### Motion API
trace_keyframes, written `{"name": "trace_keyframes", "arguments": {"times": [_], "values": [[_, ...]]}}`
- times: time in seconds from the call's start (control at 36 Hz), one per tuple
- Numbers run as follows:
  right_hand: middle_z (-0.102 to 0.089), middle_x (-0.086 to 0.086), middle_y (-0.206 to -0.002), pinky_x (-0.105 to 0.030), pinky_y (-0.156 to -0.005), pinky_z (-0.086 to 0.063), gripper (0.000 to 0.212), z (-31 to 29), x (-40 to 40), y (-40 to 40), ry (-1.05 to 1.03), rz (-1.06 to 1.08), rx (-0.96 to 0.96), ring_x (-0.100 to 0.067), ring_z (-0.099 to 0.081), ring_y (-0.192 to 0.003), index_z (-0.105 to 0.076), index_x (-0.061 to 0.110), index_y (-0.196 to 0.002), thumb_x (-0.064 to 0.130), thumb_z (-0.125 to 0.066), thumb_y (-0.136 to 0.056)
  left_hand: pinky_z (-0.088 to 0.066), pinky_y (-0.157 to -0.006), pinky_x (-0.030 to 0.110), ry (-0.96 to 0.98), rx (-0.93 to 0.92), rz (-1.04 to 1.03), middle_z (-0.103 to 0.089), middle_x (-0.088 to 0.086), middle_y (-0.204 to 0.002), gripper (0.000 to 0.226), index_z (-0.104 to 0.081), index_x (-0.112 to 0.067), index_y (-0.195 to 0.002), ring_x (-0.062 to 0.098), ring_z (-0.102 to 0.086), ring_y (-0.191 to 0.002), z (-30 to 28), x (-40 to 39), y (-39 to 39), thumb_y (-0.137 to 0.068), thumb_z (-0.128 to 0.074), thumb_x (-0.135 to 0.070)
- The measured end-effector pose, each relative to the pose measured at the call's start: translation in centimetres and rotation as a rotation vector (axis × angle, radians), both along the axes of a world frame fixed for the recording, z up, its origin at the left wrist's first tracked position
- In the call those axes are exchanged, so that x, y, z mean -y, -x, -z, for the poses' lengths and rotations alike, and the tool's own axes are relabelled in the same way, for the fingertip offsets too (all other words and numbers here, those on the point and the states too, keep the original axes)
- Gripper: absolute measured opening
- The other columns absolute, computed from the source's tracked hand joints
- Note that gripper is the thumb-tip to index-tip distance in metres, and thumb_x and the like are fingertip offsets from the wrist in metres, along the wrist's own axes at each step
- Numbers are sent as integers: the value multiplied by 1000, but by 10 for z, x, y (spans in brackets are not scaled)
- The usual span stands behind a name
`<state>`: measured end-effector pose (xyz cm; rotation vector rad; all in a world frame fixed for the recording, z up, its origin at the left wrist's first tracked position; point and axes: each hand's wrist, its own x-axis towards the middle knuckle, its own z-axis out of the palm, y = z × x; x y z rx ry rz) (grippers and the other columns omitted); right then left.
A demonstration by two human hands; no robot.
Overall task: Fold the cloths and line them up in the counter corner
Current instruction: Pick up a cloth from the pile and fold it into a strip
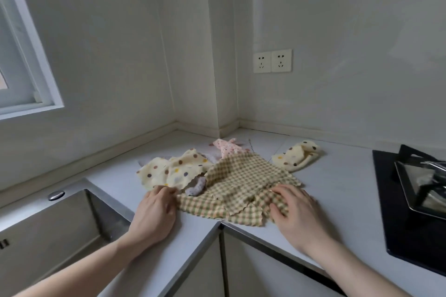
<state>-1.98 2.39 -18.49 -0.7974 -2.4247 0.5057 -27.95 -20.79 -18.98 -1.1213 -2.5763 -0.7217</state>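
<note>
checked cloth (243, 181): rumpled, front edge | dotted cloth (173, 169): crumpled, left | folded dotted cloth (298, 155): apart, right

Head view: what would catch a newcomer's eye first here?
The checked cloth, spread at the counter's front edge, with the left hand gripping its left end and the right hand gripping its right. Behind it lies a jumble of dotted cloths, with one folded dotted cloth apart on the right. A sink sits far left, a black stove far right.

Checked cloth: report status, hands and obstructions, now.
Left hand and right hand grip the checked cloth by its near edge. Cloth unfolded. Dotted cloth and pink cloth lie loose behind it.
</note>
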Motion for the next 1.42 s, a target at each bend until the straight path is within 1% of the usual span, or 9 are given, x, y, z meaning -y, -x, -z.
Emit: {"name": "trace_keyframes", "arguments": {"times": [0.11, 0.22, 0.36, 0.56, 0.78, 1.0, 1.19, 1.33, 1.42], "values": [[-56, 9, -139, -35, -110, -37, 42, -5, 13, -9, -24, 69, -20, -16, -50, -128, -62, 26, -129, 40, -60, -89, -45, -94, 39, -81, -53, 47, -63, 5, -118, 38, -66, -15, -116, 31, -58, -109, -5, 4, -10, -81, -66, -2], [-48, 8, -147, -32, -115, -31, 50, -12, 34, -23, 19, 111, 6, -19, -44, -135, -54, 26, -139, 41, -63, -91, -39, -87, 34, -137, -41, 54, -62, -2, -111, 37, -61, -24, -106, 28, -58, -102, -16, 10, -21, -77, -69, -2], [-39, 1, -153, -33, -118, -29, 68, -37, 59, -41, 300, 164, -58, -19, -36, -142, -41, 25, -148, 41, -69, -88, -37, -80, 34, -204, -89, 87, -64, -7, -96, 38, -52, -29, -92, 27, -59, -93, -39, 10, -30, -74, -72, -3], [-41, 2, -152, -35, -107, -39, 63, -89, 81, -72, 362, 132, -82, -17, -43, -135, -38, 30, -146, 38, -68, -90, -46, -81, 39, -456, -115, 133, -65, 0, -109, 18, -63, -20, -106, 30, -61, -94, -135, -10, -48, -91, -60, -11], [-45, 10, -147, -27, -97, -38, 59, -128, 110, -112, 389, 75, -164, -13, -46, -130, -41, 32, -142, 37, -71, -91, -47, -75, 32, -530, -138, 288, -66, -4, -98, 15, -77, -29, -97, 23, -62, -89, -229, -16, -93, -95, -62, -26], [-51, 17, -133, -25, -96, -41, 52, -160, 130, -155, 305, 55, -212, -9, -52, -123, -47, 35, -136, 41, -71, -90, -49, -68, 28, -501, -139, 522, -65, -14, -90, 14, -74, -33, -91, 12, -60, -67, -272, -17, -186, -95, -62, -38], [-57, 20, -123, -27, -91, -49, 46, -174, 135, -188, 278, 88, -234, -5, -59, -113, -53, 37, -122, 58, -70, -84, -54, -73, 32, -376, -115, 721, -63, -24, -77, 17, -63, -41, -77, 2, -56, -66, -272, -30, -253, -93, -66, -43], [-71, 17, -110, -35, -88, -57, 51, -178, 132, -215, 243, 135, -228, -5, -67, -102, -66, 37, -112, 70, -68, -73, -55, -73, 34, -349, -72, 788, -65, -19, -78, 19, -63, -36, -76, 15, -63, -72, -271, -37, -283, -94, -65, -40], [-74, 15, -101, -31, -82, -59, 43, -184, 137, -229, 295, 118, -260, -3, -71, -90, -68, 33, -107, 61, -75, -75, -52, -71, 30, -351, -31, 810, -64, -13, -76, 23, -63, -34, -73, 15, -61, -72, -270, -41, -293, -94, -64, -42]]}}
